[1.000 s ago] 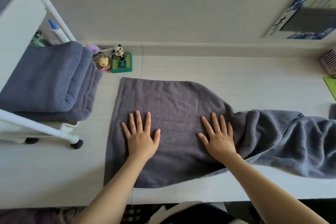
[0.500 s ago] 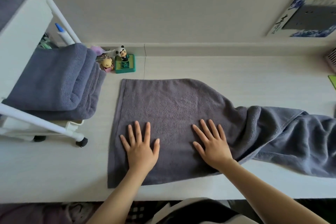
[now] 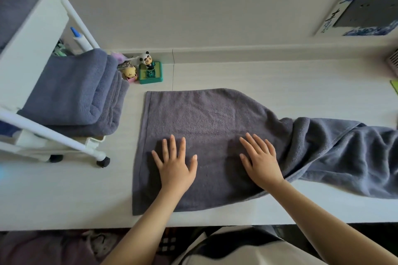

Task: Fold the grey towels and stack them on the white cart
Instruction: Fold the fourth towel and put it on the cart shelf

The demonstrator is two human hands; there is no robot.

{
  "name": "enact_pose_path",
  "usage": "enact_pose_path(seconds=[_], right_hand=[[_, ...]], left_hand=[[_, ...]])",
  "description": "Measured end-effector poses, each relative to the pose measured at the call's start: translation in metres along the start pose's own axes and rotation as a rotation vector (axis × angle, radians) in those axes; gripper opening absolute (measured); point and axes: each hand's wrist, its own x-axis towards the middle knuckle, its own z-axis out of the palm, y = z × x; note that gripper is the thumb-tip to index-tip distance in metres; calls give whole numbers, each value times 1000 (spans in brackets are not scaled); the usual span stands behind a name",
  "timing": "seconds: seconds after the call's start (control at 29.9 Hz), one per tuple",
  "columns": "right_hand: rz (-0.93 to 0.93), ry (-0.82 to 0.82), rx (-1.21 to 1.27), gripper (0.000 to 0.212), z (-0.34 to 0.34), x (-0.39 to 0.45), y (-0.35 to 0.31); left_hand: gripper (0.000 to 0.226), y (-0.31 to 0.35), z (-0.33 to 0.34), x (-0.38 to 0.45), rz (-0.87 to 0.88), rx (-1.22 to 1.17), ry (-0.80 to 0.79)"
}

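Note:
A grey towel (image 3: 206,118) lies on the white table (image 3: 280,79). Its left part is spread flat and its right part is bunched in folds toward the right edge of the view. My left hand (image 3: 174,165) rests flat on the towel's near left area, fingers straight and spread. My right hand (image 3: 260,159) lies flat on the towel to the right of it, just before the bunched part. At the left stands the white cart (image 3: 32,45), with two folded grey towels (image 3: 75,92) stacked on its lower shelf. Another grey towel (image 3: 15,4) sits on the shelf above.
Small toy figures (image 3: 148,66) stand at the back of the table beside the cart. A cart wheel (image 3: 103,161) sits left of the towel. A picture (image 3: 361,11) leans on the wall at the right. The table's front edge runs just below my wrists.
Both hands have slid toward me over the towel, staying flat on it. The view has shifted slightly.

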Motion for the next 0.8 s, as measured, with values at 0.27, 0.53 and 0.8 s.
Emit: enact_pose_path(seconds=[0.27, 0.53, 0.8], right_hand=[[211, 185, 91, 53, -41, -13, 72], [463, 153, 113, 42, -89, -16, 195], [639, 77, 123, 40, -108, -14, 302]], left_hand=[[64, 76, -13, 17, 117, -87, -65], [74, 204, -15, 30, 295, -286, -33], [58, 334, 0, 50, 531, -410, 22]])
